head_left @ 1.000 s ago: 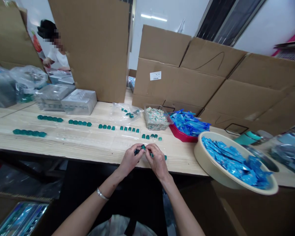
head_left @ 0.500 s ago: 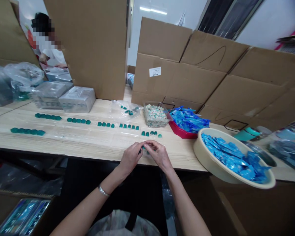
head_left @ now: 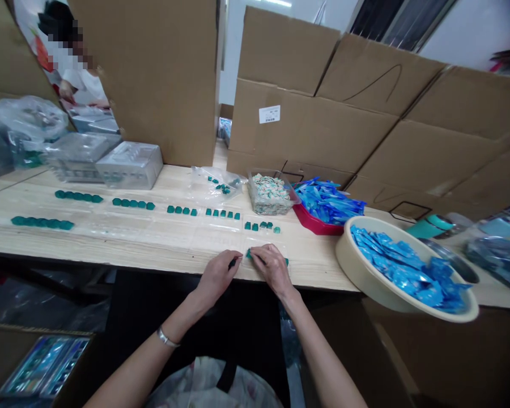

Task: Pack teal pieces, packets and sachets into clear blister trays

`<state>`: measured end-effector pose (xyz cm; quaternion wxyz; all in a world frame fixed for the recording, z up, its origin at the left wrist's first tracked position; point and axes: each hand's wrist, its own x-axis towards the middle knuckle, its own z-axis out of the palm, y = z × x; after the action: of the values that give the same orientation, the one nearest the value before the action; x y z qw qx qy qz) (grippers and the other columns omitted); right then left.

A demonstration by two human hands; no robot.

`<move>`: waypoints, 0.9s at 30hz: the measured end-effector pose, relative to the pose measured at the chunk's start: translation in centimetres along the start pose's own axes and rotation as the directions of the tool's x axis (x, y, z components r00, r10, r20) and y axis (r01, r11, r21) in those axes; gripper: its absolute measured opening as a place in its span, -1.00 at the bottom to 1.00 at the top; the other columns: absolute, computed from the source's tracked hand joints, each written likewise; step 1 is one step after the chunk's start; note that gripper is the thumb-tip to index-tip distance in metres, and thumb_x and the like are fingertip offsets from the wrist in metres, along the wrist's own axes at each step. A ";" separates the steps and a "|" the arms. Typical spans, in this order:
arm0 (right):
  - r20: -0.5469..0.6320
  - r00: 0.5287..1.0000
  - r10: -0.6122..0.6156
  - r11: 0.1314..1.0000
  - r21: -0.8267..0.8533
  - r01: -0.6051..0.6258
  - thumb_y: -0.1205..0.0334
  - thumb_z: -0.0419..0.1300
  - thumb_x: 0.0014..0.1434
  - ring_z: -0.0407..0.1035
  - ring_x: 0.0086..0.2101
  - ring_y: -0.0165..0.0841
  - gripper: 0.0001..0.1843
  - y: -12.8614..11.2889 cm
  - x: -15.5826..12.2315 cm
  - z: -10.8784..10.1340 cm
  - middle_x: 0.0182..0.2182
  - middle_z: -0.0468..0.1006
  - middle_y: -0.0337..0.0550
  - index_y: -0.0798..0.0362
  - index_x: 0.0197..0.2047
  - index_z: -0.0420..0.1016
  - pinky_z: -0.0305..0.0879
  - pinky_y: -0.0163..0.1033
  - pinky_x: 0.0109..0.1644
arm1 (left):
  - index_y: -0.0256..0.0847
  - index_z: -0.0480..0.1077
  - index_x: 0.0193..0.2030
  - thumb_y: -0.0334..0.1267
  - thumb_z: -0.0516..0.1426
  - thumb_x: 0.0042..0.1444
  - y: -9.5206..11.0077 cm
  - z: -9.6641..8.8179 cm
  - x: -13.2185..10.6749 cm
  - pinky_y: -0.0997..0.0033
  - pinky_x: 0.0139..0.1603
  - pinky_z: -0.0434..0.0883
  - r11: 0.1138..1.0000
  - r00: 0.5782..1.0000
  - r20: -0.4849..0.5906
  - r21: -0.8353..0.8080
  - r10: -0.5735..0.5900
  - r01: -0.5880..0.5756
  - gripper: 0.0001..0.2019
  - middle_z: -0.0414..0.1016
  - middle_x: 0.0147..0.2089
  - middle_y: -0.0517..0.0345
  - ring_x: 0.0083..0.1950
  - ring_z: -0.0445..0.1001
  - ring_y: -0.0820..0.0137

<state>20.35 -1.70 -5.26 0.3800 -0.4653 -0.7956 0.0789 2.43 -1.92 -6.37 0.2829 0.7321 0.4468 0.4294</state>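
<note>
Both hands work just behind the front edge of the desk (head_left: 161, 238). The left hand (head_left: 216, 277), with a bracelet (head_left: 165, 338) on its wrist, has its fingers (head_left: 234, 261) closed on a small dark piece (head_left: 233, 263). The right hand (head_left: 272, 269) is curved downward, its fingers (head_left: 257, 250) touching a teal piece (head_left: 249, 254); whether they grip it, I cannot tell. Two more teal pieces (head_left: 286, 261) sit just beyond the right hand.

A narrow strip of pale wood separates the hands from five rows of teal pieces (head_left: 181, 209), which run leftward along the desk on clear plastic. To the right, a beige basin (head_left: 357, 283) of blue packets overhangs the front edge. Behind it sit a red tray (head_left: 312, 225) of blue packets and a clear tub (head_left: 268, 195). A plastic bag (head_left: 212, 184) holds more teal pieces near the back edge, and cardboard boxes (head_left: 314, 130) stand along that edge. Farther left, past a cardboard sheet (head_left: 161, 73), a co-worker (head_left: 68, 62) sits.
</note>
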 end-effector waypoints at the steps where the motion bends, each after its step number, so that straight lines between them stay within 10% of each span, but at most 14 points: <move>1: 0.016 1.000 -0.012 1.000 -0.023 0.013 0.28 0.07 0.19 0.34 -0.24 -0.30 -0.78 0.1 0.0 0.1 -0.23 0.56 -0.13 -0.02 -0.14 0.50 0.28 -0.15 -0.13 | -0.19 0.44 -0.26 -0.24 0.07 0.09 0.2 -0.1 0.0 0.34 -0.11 0.35 0.997 0.999 -0.008 -0.061 -0.048 0.048 -0.84 0.51 -0.26 0.06 -0.20 0.44 0.34; 6: 0.112 0.993 -0.028 0.989 -0.142 0.044 0.33 0.06 0.19 0.33 -0.25 -0.31 -0.80 0.2 -0.1 -0.1 -0.37 0.56 -0.16 -0.02 -0.29 0.52 0.17 -0.14 -0.09 | -0.25 0.41 -0.19 -0.02 0.10 0.03 1.4 -1.4 0.7 0.63 -0.70 0.08 0.670 0.894 0.210 -0.600 -0.396 0.437 -0.66 0.45 -0.29 0.08 -0.53 0.28 0.56; 9: 0.118 0.992 -0.036 0.987 -0.148 0.054 0.30 0.10 0.17 0.32 -0.18 -0.27 -0.83 -0.3 0.0 -0.7 -0.25 0.55 -0.12 -0.02 -0.21 0.50 0.15 -0.09 -0.05 | -0.30 0.38 -0.14 0.03 0.07 0.06 1.7 -1.9 1.2 0.70 -0.74 -0.08 0.301 0.828 0.380 -0.801 -0.412 0.517 -0.59 0.41 -0.26 0.03 -0.54 0.21 0.63; 12: 0.018 1.000 0.006 0.997 -0.071 -0.005 0.23 0.14 0.14 0.31 -0.13 -0.22 -0.73 -1.4 0.7 -1.4 -0.14 0.50 -0.07 -0.02 -0.06 0.44 0.19 -0.06 -0.04 | -0.33 0.37 -0.14 0.01 0.04 0.09 1.6 -1.7 1.6 0.71 -0.75 -0.07 0.123 0.791 0.456 -0.831 -0.409 0.543 -0.59 0.42 -0.28 -0.03 -0.54 0.21 0.62; 23: 0.112 0.988 -0.107 0.990 0.105 0.095 0.39 0.10 0.12 0.31 -0.20 -0.27 -0.72 -4.3 4.1 -0.4 -0.26 0.49 -0.10 -0.01 -0.11 0.48 0.29 -0.14 -0.12 | -0.33 0.35 -0.32 0.09 0.08 0.01 2.2 -1.6 2.3 0.70 -0.72 -0.10 0.297 0.849 0.389 -0.815 -0.357 0.498 -0.57 0.26 -0.49 0.20 -0.55 0.21 0.61; 27: 0.045 0.999 0.026 0.984 0.175 -0.034 0.36 0.14 0.03 0.34 -0.36 -0.34 -0.81 -3.4 4.3 0.3 -0.39 0.51 -0.15 0.04 -0.26 0.51 0.33 -0.22 -0.25 | -0.31 0.37 -0.28 0.12 0.08 -0.02 2.6 -2.2 2.3 0.67 -0.70 -0.12 0.418 0.856 0.399 -0.751 -0.330 0.511 -0.55 0.23 -0.51 0.23 -0.57 0.18 0.61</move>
<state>16.62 -0.09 -1.59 0.4016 -0.4401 -0.7861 0.1645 2.10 -0.93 -2.34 0.7365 0.4062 0.3260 0.4317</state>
